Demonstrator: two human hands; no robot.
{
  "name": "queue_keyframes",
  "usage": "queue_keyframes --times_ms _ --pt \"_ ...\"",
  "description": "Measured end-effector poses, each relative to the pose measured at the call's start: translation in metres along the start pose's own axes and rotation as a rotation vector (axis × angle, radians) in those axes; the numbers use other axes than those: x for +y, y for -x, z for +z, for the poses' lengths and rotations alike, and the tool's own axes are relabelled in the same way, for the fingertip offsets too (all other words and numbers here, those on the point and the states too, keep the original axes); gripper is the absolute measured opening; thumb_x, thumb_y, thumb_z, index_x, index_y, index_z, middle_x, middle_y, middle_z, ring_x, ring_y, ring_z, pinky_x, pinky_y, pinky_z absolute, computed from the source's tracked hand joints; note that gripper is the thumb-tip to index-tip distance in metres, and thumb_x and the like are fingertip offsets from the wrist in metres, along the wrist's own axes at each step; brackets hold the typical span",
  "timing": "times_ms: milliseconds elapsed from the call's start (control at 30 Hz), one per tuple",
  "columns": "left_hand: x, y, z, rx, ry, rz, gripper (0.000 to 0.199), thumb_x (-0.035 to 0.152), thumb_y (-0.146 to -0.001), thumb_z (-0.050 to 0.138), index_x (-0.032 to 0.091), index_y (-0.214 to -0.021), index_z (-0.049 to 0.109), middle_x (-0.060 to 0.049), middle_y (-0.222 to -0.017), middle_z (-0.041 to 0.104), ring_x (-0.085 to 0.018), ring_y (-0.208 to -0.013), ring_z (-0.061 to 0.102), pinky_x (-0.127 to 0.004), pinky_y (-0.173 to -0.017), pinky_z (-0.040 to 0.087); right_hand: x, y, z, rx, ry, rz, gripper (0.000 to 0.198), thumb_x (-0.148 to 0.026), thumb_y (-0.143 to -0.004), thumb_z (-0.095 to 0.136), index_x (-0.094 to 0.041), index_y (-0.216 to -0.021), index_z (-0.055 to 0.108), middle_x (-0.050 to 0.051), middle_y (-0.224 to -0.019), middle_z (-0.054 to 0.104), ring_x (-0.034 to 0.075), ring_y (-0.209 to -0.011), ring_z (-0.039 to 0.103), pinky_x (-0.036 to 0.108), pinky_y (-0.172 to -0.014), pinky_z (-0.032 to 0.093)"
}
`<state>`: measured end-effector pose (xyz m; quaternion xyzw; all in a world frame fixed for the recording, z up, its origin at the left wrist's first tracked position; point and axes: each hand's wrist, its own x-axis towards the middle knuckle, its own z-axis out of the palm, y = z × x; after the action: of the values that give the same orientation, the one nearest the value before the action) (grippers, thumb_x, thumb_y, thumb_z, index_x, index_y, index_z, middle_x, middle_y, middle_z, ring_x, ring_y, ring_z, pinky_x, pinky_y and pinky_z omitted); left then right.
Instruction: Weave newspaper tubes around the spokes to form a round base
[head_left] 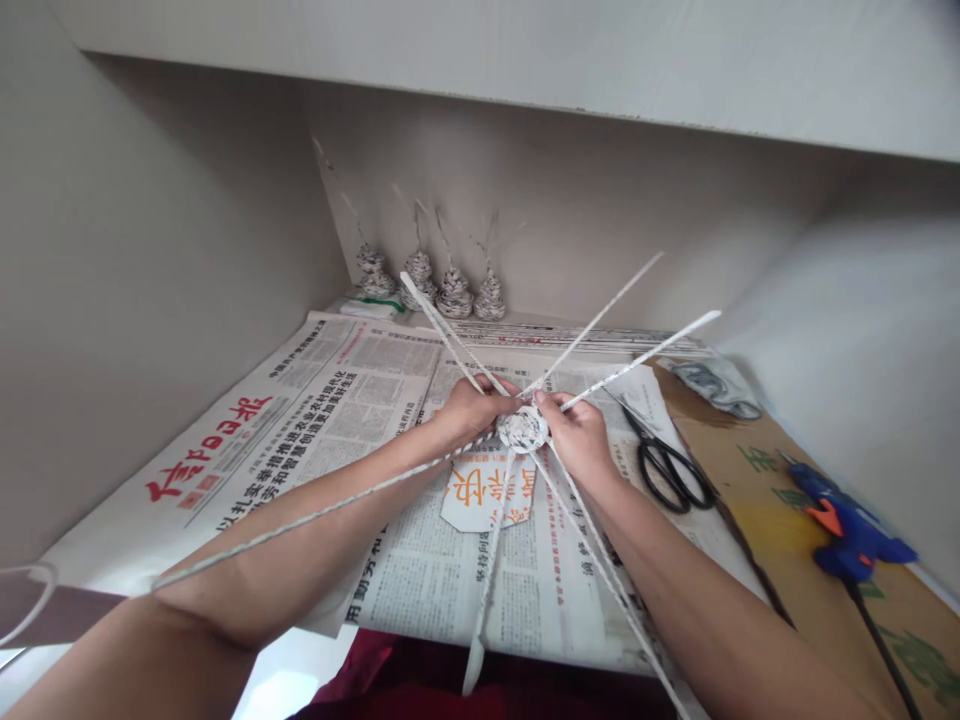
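Observation:
A small round woven piece of rolled newspaper [523,428] is between my hands, with several long paper strands radiating from it. My left hand [480,408] is closed at its upper left edge, thumb and fingers pinching near the strand bases. On the upper right edge, my right hand [576,428] pinches the weave with thumb and finger. One long paper strand [322,514] runs back over my left forearm; others point away from me and toward my lap. Under the weave lies a white card with orange characters [487,495].
Newspaper sheets [300,430] cover the table. Several gourd-shaped woven pieces [454,292] stand at the back wall beside a bundle of paper rods [585,340]. To the right are black-handled scissors [667,470], cardboard [780,480], a crumpled cloth [712,388] and a blue glue gun [847,520].

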<state>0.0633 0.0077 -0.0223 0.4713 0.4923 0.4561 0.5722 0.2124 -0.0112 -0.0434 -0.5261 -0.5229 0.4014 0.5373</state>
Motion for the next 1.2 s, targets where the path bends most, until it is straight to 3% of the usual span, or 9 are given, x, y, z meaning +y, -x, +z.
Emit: queue_keyframes --times_ms 233,367,433,567,633,833,1100,1200 --pt "-0.003 -0.001 0.000 0.015 -0.045 0.044 0.017 0.018 -0.060 0.075 0.012 -0.074 0.068 0.004 -0.047 0.056 -0.006 -0.037 0.042 -0.019 -0.041 0.034 -0.003 0.000 0.000 -0.012 -0.018 0.009 0.027 -0.043 -0.069 0.071 -0.017 -0.069 0.064 0.000 -0.058 0.064 0.013 -0.052 0.056 0.024 -0.051 0.043" --pt "-0.005 -0.002 0.000 -0.001 -0.018 0.029 0.020 0.022 -0.061 0.075 0.013 -0.077 0.068 0.004 -0.050 0.057 -0.005 -0.035 0.040 -0.019 -0.037 0.030 -0.004 0.001 0.001 -0.013 -0.117 0.143 0.030 -0.046 -0.068 0.070 -0.019 -0.063 0.057 -0.004 -0.047 0.057 0.012 -0.038 0.048 0.024 -0.038 0.037" --pt "-0.006 -0.002 0.000 -0.006 -0.013 0.027 0.019 0.022 -0.061 0.075 0.013 -0.077 0.068 0.004 -0.050 0.057 -0.005 -0.035 0.040 -0.018 -0.036 0.030 -0.005 0.002 0.000 -0.015 -0.116 0.138 0.031 -0.047 -0.069 0.069 -0.019 -0.063 0.056 -0.005 -0.045 0.055 0.011 -0.036 0.045 0.024 -0.036 0.035" --pt "-0.005 -0.002 0.001 -0.020 -0.003 -0.019 0.017 0.018 -0.061 0.075 0.012 -0.075 0.067 0.003 -0.051 0.057 -0.004 -0.034 0.040 -0.017 -0.033 0.030 -0.004 0.001 -0.001 -0.045 -0.035 0.042 0.026 -0.042 -0.069 0.070 -0.017 -0.066 0.062 -0.002 -0.053 0.061 0.011 -0.045 0.051 0.023 -0.045 0.040" --pt "-0.005 -0.003 0.001 -0.028 0.037 -0.035 0.017 0.016 -0.060 0.075 0.011 -0.074 0.066 0.003 -0.054 0.059 -0.004 -0.035 0.043 -0.016 -0.033 0.033 -0.002 0.000 -0.002 -0.068 -0.080 0.059 0.024 -0.039 -0.067 0.072 -0.016 -0.070 0.064 0.000 -0.060 0.065 0.013 -0.052 0.056 0.024 -0.052 0.044" --pt "-0.007 -0.005 0.002 -0.029 0.208 -0.089 0.025 0.012 -0.054 0.079 0.011 -0.075 0.065 -0.003 -0.070 0.063 -0.012 -0.056 0.061 -0.020 -0.045 0.051 0.002 -0.005 -0.003 -0.022 -0.223 0.153 0.037 -0.030 -0.063 0.070 -0.020 -0.097 0.062 -0.005 -0.052 0.060 0.014 -0.044 0.052 0.025 -0.045 0.040" --pt "-0.009 -0.005 0.001 -0.062 0.194 -0.077 0.028 0.014 -0.050 0.082 0.011 -0.073 0.066 -0.004 -0.071 0.063 -0.014 -0.062 0.062 -0.022 -0.048 0.055 -0.001 -0.002 -0.001 0.041 -0.244 0.167 0.042 -0.027 -0.061 0.072 -0.020 -0.100 0.058 -0.005 -0.055 0.062 0.014 -0.047 0.053 0.025 -0.048 0.041" --pt "-0.010 -0.006 0.001 -0.085 0.196 -0.088 0.028 0.014 -0.049 0.082 0.011 -0.073 0.066 -0.004 -0.070 0.062 -0.013 -0.062 0.061 -0.021 -0.049 0.054 -0.005 -0.001 0.000 0.022 -0.269 0.174 0.035 -0.032 -0.061 0.074 -0.020 -0.090 0.060 -0.004 -0.058 0.064 0.013 -0.047 0.054 0.025 -0.048 0.042"
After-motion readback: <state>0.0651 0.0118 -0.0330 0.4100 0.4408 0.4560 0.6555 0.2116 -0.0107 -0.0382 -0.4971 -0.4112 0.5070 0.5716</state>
